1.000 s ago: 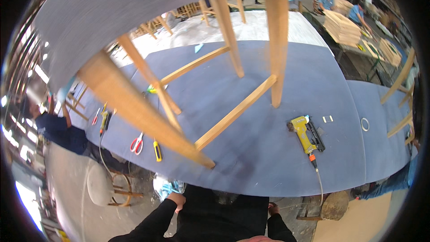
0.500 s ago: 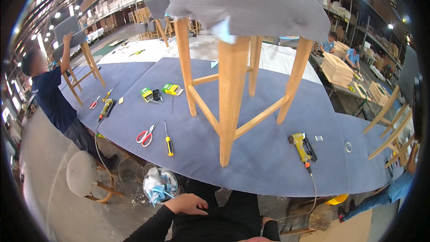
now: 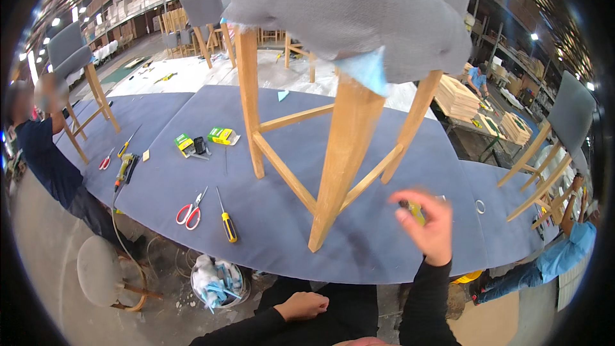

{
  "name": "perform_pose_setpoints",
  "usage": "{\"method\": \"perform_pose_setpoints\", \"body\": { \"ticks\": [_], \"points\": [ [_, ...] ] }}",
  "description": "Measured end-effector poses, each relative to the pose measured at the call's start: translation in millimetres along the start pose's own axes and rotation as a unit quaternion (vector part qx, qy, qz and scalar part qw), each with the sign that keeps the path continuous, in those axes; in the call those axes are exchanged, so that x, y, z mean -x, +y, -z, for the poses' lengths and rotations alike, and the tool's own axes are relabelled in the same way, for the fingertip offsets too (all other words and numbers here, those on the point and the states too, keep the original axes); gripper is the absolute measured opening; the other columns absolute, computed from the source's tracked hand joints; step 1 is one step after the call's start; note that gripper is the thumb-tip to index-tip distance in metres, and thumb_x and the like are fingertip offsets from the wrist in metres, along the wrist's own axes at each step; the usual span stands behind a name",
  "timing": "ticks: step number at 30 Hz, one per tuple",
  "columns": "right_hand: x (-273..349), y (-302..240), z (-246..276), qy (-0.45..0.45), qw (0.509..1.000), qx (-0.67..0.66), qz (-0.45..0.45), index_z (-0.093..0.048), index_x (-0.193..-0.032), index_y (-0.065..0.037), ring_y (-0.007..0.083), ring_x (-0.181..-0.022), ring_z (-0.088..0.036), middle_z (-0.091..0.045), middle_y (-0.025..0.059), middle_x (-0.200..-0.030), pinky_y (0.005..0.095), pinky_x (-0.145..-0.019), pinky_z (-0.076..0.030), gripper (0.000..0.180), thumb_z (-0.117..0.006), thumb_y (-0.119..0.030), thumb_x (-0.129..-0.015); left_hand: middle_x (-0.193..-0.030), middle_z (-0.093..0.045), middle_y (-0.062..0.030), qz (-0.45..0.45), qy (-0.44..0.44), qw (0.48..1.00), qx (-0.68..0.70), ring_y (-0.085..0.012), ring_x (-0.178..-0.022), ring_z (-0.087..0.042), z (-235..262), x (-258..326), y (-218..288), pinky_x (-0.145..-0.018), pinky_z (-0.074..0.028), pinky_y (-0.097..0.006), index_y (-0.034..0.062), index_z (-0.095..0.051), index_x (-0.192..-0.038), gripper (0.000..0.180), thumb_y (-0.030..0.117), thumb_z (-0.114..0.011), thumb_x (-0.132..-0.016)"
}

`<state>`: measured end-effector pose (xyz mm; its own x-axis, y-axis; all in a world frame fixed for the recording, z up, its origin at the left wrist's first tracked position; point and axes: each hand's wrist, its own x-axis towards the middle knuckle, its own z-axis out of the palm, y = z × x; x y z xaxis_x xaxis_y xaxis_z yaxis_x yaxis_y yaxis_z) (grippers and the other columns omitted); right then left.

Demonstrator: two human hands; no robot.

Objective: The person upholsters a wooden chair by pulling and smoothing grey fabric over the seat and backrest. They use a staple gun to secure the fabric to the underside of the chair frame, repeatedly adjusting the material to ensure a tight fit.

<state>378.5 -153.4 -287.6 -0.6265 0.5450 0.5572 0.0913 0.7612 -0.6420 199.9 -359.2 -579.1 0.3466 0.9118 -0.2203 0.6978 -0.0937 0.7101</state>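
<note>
A bar stool [image 3: 346, 154] with light wooden legs and a grey padded seat stands on the blue-grey covered table. A light-blue scrap of lining [image 3: 367, 72] hangs from the seat's underside at the near leg. My right hand [image 3: 434, 230] is raised over the table right of that leg, thumb and fingers curved but apart, somewhat blurred. Behind it the yellow-green staple gun [image 3: 416, 211] shows only in part between the fingers; I see no grip on it. My left hand [image 3: 304, 305] rests on my lap, fingers loosely curled, with nothing seen in it.
Red-handled scissors [image 3: 190, 213] and a yellow screwdriver [image 3: 228, 223] lie left of the stool. Beyond are small green-yellow boxes [image 3: 221, 136]. A bucket of scraps [image 3: 220, 282] stands below the table edge. Co-workers handle other stools at left and right; another staple gun [image 3: 125, 170] lies left.
My right hand has risen from below the table edge to the staple gun. The view has shifted slightly, and the stool's near leg looks more tilted. My left hand stays on my lap.
</note>
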Motion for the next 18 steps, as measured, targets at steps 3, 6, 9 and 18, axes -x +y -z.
{"method": "perform_pose_setpoints", "body": {
  "ticks": [3, 6, 9, 18],
  "points": [
    [-53.4, -24.3, 3.1, 0.171, 0.961, 0.118, 0.185, -0.070, -0.116, 0.001, 0.0297, -0.109, -0.068, -0.072, 0.0163, -0.114, 0.0396, -0.099, -0.050, 0.038, -0.078, -0.008, -0.080, -0.094, -0.069, -0.0122, 0.039, -0.039, 0.998, -0.021, -0.0376, -0.093, -0.067, -24.0, -7.0, -11.8, -0.074, -0.052, -0.049, 0.0117, -0.062, -0.100, 0.013, 0.023, -0.058, -0.097],
    [-118.7, -50.2, 5.8, 0.287, 0.888, 0.145, 0.327, -0.069, -0.118, -0.001, 0.0325, -0.121, -0.064, -0.069, 0.0196, -0.124, 0.0426, -0.101, -0.050, 0.049, -0.084, -0.018, -0.076, -0.093, -0.070, -0.0125, 0.007, -0.057, 0.998, 0.025, -0.0369, -0.093, -0.069, -12.7, 2.5, -21.8, -0.075, -0.053, -0.050, 0.0113, -0.064, -0.096, 0.014, 0.025, -0.062, -0.095],
    [-178.3, -51.7, 23.6, 0.246, 0.829, 0.190, 0.466, -0.056, -0.141, -0.003, 0.0322, -0.144, -0.045, -0.052, 0.0196, -0.151, 0.0429, -0.119, -0.034, 0.069, -0.084, -0.029, -0.082, -0.097, -0.070, -0.0114, 0.062, -0.027, 0.998, 0.014, -0.0367, -0.093, -0.069, 4.3, 16.4, -23.9, -0.076, -0.054, -0.050, 0.0100, -0.064, -0.097, 0.015, 0.025, -0.063, -0.094],
    [-216.2, -28.3, 27.7, 0.205, 0.833, 0.080, 0.507, -0.071, -0.131, -0.008, 0.0387, -0.148, -0.037, -0.038, 0.0261, -0.160, 0.0479, -0.121, -0.027, 0.050, -0.070, -0.043, -0.095, -0.103, -0.072, -0.0100, 0.020, -0.112, 0.993, 0.042, -0.0343, -0.092, -0.070, 11.2, 9.2, -50.7, -0.077, -0.057, -0.045, 0.0134, -0.068, -0.113, 0.023, 0.027, -0.065, -0.095]
  ]
}}
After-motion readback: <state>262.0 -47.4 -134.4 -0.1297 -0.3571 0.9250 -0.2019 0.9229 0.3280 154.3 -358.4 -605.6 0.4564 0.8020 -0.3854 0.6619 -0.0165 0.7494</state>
